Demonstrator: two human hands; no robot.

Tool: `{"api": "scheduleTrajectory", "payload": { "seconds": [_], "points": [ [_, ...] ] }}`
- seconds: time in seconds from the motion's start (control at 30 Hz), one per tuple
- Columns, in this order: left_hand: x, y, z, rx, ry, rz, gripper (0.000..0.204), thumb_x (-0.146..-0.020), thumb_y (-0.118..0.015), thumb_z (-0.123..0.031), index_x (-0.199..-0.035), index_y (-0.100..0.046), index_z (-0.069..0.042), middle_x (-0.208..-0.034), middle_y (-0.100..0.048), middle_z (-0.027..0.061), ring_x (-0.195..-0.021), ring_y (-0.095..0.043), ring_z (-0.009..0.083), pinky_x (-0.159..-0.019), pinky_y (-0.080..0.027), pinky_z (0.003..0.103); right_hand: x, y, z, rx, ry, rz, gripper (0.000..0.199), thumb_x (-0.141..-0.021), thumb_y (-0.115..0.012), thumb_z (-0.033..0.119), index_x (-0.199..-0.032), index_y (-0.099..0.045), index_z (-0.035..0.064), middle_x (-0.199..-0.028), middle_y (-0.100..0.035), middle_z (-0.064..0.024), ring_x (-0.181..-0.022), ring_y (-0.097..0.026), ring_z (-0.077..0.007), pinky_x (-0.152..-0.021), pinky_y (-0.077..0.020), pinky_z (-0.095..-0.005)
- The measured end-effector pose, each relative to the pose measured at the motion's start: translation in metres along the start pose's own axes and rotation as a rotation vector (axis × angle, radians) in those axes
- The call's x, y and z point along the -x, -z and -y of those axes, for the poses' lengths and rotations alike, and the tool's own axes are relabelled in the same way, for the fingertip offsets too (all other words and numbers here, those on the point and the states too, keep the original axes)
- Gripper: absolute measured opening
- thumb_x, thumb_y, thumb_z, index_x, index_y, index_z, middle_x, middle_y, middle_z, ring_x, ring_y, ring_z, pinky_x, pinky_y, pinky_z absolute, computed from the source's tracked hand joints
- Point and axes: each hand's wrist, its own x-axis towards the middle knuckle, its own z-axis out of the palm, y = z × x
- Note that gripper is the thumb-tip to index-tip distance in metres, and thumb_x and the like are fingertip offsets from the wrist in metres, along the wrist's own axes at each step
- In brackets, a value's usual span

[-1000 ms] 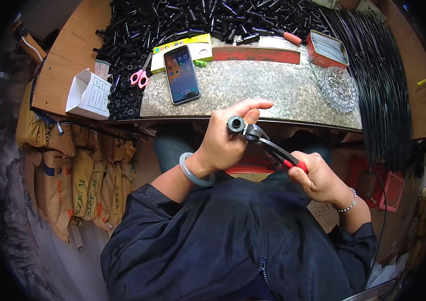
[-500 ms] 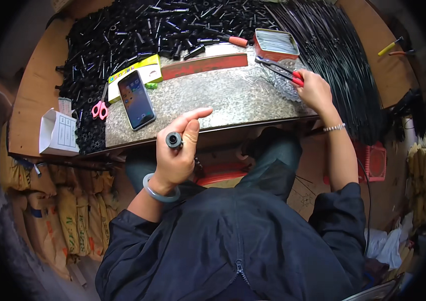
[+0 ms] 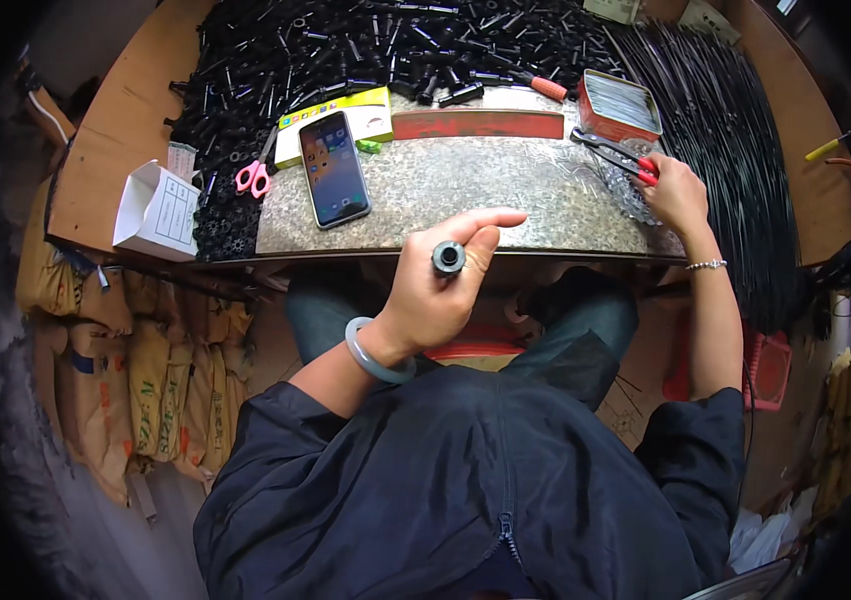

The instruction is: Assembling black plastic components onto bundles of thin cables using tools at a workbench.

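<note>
My left hand [image 3: 427, 300] is raised over the desk's near edge, index finger stretched out. Its other fingers close round a black cylindrical part [image 3: 448, 258] with a round hollow end facing up; the rest of the part hides in the palm. On the right, my right hand [image 3: 680, 197] grips red-handled pliers [image 3: 617, 155]. Their dark jaws point left, just in front of a red tin [image 3: 613, 127] filled with thin pale pins. Beneath the pliers lies crumpled clear plastic [image 3: 635, 205] with loose pins beside it.
Black cylindrical parts [image 3: 345, 55] are heaped along the back. Long dark rods [image 3: 715, 130] lie at right. A phone [image 3: 335, 170], a yellow-white box [image 3: 370, 115], pink scissors [image 3: 253, 179], a white carton [image 3: 160, 210], a red strip [image 3: 475, 124] and an orange handle [image 3: 548, 88] lie around the desk.
The whole view has shifted, so the desk sits further right and higher. My left hand still holds the black part. The pliers stay by the tin, their handles appearing further apart.
</note>
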Motion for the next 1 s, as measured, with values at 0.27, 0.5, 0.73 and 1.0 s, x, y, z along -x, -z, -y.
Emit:
{"api": "scheduleTrajectory", "payload": {
  "seconds": [0.27,0.5,0.73,1.0],
  "points": [
    [0.001,0.003,-0.005,-0.003,0.082,0.032,0.023,-0.094,-0.05,-0.011,-0.108,-0.062,0.002,-0.084,-0.064,0.0073,-0.072,-0.051,0.0065,-0.064,-0.042,0.023,-0.002,0.002,0.004,0.042,-0.063,0.043,0.019,-0.078,-0.062,0.022,-0.095,-0.066,0.0119,-0.091,-0.066,-0.0133,-0.086,-0.063,-0.032,-0.074,-0.0495,-0.0428],
    [-0.001,-0.003,0.006,-0.032,-0.051,0.026,0.03,-0.097,-0.047,-0.021,-0.112,-0.061,0.0,-0.054,-0.04,-0.0106,-0.048,-0.033,-0.0019,-0.045,-0.023,0.017,0.006,0.011,0.002,-0.066,-0.054,-0.104,0.017,-0.08,-0.063,0.022,-0.09,-0.064,0.0087,-0.082,-0.064,-0.0151,-0.079,-0.062,-0.0347,-0.066,-0.0479,-0.042],
    [-0.001,-0.008,0.005,-0.05,-0.106,0.031,0.028,-0.096,-0.048,-0.02,-0.11,-0.063,0.0,-0.055,-0.044,-0.0083,-0.05,-0.034,-0.0005,-0.046,-0.026,0.018,0.017,0.008,0.013,-0.934,0.009,-0.126,0.025,-0.089,-0.062,0.022,-0.08,-0.06,-0.0008,-0.064,-0.049,0.0032,-0.059,-0.042,-0.0052,-0.051,-0.0344,-0.0236],
    [-0.002,-0.02,-0.002,-0.041,-0.071,0.09,0.026,-0.095,-0.05,-0.018,-0.106,-0.064,0.001,-0.089,-0.067,0.0092,-0.077,-0.06,0.0108,-0.07,-0.047,0.024,0.086,0.036,0.105,-1.772,0.122,0.207,0.016,-0.091,-0.057,0.017,-0.089,-0.055,0.0012,-0.065,-0.044,0.0004,-0.057,-0.041,-0.0109,-0.054,-0.0348,-0.0261]
  ]
}}
